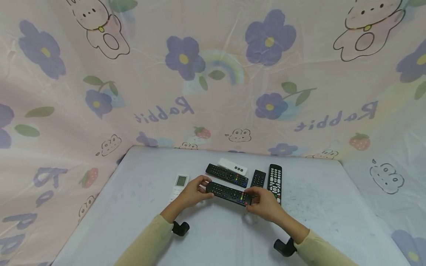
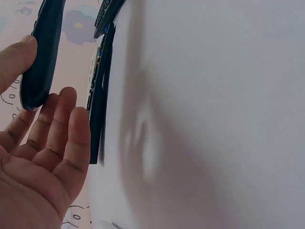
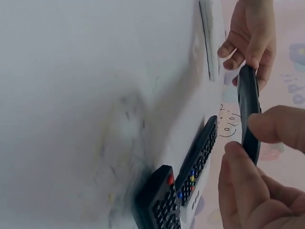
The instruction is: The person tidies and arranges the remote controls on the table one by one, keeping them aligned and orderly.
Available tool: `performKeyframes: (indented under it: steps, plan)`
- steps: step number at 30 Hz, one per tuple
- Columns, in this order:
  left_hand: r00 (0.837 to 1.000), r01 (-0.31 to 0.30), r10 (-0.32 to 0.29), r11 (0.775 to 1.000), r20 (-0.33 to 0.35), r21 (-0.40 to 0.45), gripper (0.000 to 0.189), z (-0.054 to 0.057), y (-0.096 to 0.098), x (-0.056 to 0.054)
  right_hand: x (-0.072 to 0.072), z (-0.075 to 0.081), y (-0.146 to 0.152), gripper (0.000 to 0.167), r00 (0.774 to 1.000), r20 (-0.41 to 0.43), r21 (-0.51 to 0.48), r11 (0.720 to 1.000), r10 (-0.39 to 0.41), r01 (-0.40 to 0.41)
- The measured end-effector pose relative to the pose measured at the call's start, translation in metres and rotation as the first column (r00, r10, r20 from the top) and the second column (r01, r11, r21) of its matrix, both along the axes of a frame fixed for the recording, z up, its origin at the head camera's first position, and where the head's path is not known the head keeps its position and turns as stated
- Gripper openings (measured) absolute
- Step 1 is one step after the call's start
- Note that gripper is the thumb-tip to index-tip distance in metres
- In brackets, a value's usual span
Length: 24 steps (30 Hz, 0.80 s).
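Observation:
A black remote control (image 1: 227,193) with colored buttons near one end is held level above the table by both hands. My left hand (image 1: 193,192) pinches its left end between thumb and fingers; in the left wrist view the thumb (image 2: 21,57) presses one face. At the other end, my right hand (image 1: 265,202) grips it by thumb and fingertips, and the right wrist view shows a gap between remote and table. Just beyond lies a second black remote (image 1: 226,175), with a white remote (image 1: 232,166) behind it.
Right of these lie a small black remote (image 1: 258,178) and a long black remote (image 1: 275,179) with pale buttons, partly behind my right hand. A white remote with a screen (image 1: 181,180) lies beside my left hand. A patterned curtain (image 1: 219,92) backs the white table (image 1: 133,207).

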State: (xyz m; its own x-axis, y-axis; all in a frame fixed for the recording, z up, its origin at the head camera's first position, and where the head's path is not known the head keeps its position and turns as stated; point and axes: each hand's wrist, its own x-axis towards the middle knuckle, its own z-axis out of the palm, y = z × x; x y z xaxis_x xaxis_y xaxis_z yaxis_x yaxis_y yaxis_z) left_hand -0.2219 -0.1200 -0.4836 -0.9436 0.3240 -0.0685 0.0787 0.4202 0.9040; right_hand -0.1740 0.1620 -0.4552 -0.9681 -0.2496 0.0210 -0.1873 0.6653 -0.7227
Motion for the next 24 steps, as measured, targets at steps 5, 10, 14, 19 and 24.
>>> performKeyframes:
  steps: [5, 10, 14, 19, 24]
  plan:
    - [0.999, 0.008, -0.008, 1.0, -0.032, 0.001, 0.049, 0.002, -0.005, 0.005, -0.004, 0.0, 0.001, 0.047, 0.999, 0.031, -0.025, 0.999, -0.028, 0.029]
    - [0.997, 0.026, -0.025, 1.0, -0.068, 0.015, 0.047, 0.003, -0.01, 0.014, -0.007, -0.003, 0.004, 0.047, 0.999, 0.035, -0.053, 0.998, -0.013, 0.015]
    - [0.997, 0.034, -0.031, 0.999, -0.072, 0.035, 0.045, 0.004, -0.012, 0.022, -0.01, -0.003, 0.007, 0.047, 0.999, 0.032, -0.083, 0.997, 0.007, -0.004]
    - [0.997, 0.038, -0.035, 0.998, -0.067, 0.042, 0.045, 0.005, -0.017, 0.03, -0.014, -0.002, 0.006, 0.044, 0.998, 0.056, -0.124, 0.992, 0.007, 0.0]
    - [0.996, 0.038, -0.035, 0.999, -0.082, 0.033, 0.045, 0.004, -0.023, 0.036, -0.019, -0.001, 0.002, 0.044, 0.998, 0.054, -0.137, 0.99, 0.045, -0.037]
